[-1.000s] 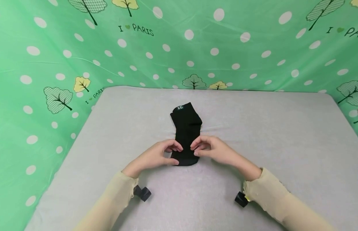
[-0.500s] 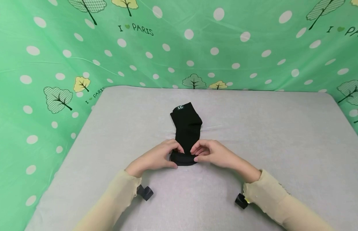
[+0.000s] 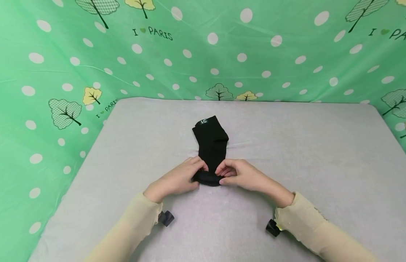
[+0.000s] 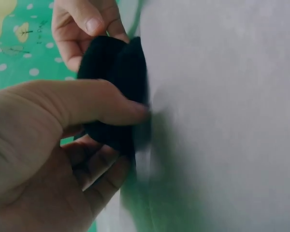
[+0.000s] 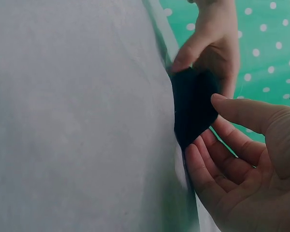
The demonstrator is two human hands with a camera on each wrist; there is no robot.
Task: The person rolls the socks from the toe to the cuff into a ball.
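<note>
A black sock [image 3: 212, 142] lies flat, its cuff with a white "LC" label pointing away from me. A second black edge shows beside the cuff; whether that is another sock I cannot tell. The toe end nearest me is turned up into a thick fold [image 3: 207, 178]. My left hand [image 3: 180, 177] grips the left end of this fold, thumb in front and fingers behind. At the right end, my right hand [image 3: 243, 174] pinches it between thumb and fingers. In the right wrist view the folded sock [image 5: 193, 104] sits between both hands.
A grey cloth-covered surface [image 3: 304, 153] extends around the sock. Green curtain [image 3: 176, 47] with white dots and trees hangs behind and at the sides. Black wrist cameras [image 3: 166, 218] sit by both beige sleeves [image 3: 137, 214].
The toe end, flat a second ago, has been turned up and over into a fold toward the cuff. Both hands have closed in on it; the cuff has stayed in place.
</note>
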